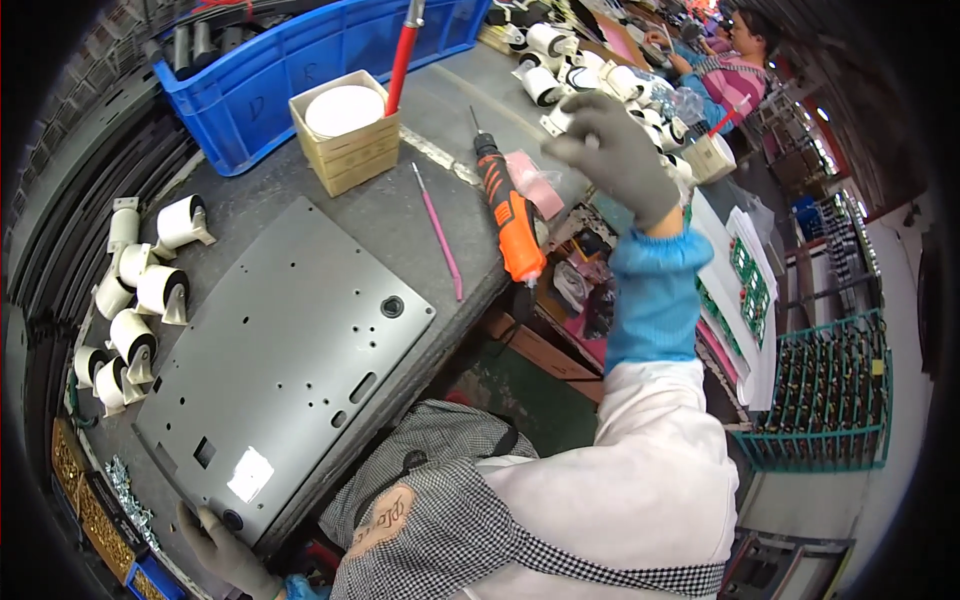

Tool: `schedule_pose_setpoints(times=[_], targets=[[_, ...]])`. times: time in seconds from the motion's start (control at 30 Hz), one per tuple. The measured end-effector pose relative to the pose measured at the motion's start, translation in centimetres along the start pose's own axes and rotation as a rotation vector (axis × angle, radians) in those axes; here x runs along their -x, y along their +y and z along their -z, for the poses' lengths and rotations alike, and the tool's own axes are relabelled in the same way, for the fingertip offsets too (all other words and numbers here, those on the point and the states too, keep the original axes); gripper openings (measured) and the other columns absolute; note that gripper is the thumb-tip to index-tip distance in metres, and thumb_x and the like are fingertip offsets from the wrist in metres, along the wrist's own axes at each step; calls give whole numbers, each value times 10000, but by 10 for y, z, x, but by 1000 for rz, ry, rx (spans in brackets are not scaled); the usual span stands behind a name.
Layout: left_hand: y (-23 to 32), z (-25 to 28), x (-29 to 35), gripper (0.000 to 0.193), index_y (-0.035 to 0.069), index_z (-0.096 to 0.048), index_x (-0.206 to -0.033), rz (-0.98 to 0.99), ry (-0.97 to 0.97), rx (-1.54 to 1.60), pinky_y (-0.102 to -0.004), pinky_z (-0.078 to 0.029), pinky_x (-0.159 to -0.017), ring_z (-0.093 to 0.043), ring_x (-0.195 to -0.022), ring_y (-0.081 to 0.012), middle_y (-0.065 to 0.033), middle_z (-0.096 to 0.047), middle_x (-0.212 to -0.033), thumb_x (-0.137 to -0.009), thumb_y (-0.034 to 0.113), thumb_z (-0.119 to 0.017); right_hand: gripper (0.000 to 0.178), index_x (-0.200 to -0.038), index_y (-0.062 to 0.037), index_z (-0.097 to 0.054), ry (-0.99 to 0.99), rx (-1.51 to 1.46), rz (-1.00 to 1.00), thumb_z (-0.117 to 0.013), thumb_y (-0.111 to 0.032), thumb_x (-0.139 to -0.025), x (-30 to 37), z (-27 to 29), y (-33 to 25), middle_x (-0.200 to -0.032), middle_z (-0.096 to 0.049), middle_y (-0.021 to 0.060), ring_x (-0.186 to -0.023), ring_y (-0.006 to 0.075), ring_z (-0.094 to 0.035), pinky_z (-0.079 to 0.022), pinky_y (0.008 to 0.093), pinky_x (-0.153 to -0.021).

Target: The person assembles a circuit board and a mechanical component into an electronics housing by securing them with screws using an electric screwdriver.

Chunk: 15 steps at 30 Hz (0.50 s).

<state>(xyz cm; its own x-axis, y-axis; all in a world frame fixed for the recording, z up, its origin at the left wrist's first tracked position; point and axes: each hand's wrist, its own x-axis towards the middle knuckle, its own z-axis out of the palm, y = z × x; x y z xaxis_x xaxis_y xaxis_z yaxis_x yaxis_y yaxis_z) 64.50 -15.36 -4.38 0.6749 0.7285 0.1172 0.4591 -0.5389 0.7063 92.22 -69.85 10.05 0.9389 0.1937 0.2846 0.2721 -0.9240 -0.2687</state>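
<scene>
I am seeing grey gloves (640, 185) covering the left hand (222, 552) and right hand (618, 155). A light-blue oversleeve (655, 300) is wrapping the right forearm, its cuff gathering at the wrist; a bit of blue cuff (300, 588) is showing on the left. I am also making out a white long-sleeved top (640, 470) beneath a black-and-white checked apron (455, 510), which is bearing a tan patch (383, 518) with dark lettering.

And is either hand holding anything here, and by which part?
The left hand is at a corner of the grey panel, grip unclear; the right hand is by white casters, hold unclear.
</scene>
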Motion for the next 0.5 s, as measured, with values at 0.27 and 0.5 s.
schedule_pose_setpoints(times=[0.27, 0.5], targets=[[3, -1, 1, 494, -38, -565, -1348, 31, -21, 24, -401, -440, -1057, -573, -1227, -322, -219, -599, -1340, -1013, 326, -579, 420, -1179, -236, -709, 9, 352, 121, -694, -102, -781, 68, -82, 79, -1560, -377, 143, -1437, 378, -353, -351, 479, -1133], [-15, 0, 6, 503, -26, -485, -1438, 15, -23, -22, -346, -425, -1075, -532, -1293, -274, -204, -520, -1451, -1043, 282, -536, 320, -1108, -162, -728, 53, 174, 238, -703, -69, -802, 65, -79, 86, -1440, -518, 141, -1356, 378, -458, -402, 461, -1099]])
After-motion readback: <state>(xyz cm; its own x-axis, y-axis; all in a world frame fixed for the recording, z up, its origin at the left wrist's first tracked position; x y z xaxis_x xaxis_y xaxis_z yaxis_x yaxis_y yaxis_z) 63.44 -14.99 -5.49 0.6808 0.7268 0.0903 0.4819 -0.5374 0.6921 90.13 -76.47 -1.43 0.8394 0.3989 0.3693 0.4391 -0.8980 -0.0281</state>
